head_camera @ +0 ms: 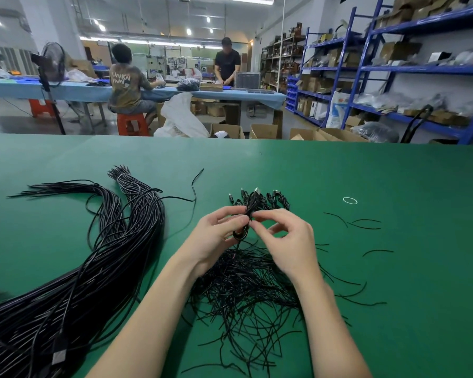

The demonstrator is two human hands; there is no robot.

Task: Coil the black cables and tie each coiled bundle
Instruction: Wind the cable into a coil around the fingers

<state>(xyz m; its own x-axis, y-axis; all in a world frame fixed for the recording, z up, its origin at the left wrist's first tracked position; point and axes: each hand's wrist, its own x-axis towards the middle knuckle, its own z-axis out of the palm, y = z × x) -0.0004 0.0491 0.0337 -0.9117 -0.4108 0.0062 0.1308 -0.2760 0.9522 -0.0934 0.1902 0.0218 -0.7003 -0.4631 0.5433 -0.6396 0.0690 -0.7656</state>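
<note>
My left hand [218, 230] grips a small coiled black cable bundle [247, 214] above the green table [393, 268], its connector end sticking up. My right hand [286, 236] pinches the bundle's middle with thumb and forefinger, where a thin black tie seems to wrap it. Below the hands lies a heap of short thin black ties [246, 290]. A large sheaf of long uncoiled black cables [93, 268] spreads across the left of the table. Several finished coiled bundles [273, 200] lie just beyond the hands.
A white rubber band [350, 200] lies at the right on the table, with a few stray ties [366, 225] near it. Beyond the table's far edge are cardboard boxes, blue shelving at the right, and two people at another table.
</note>
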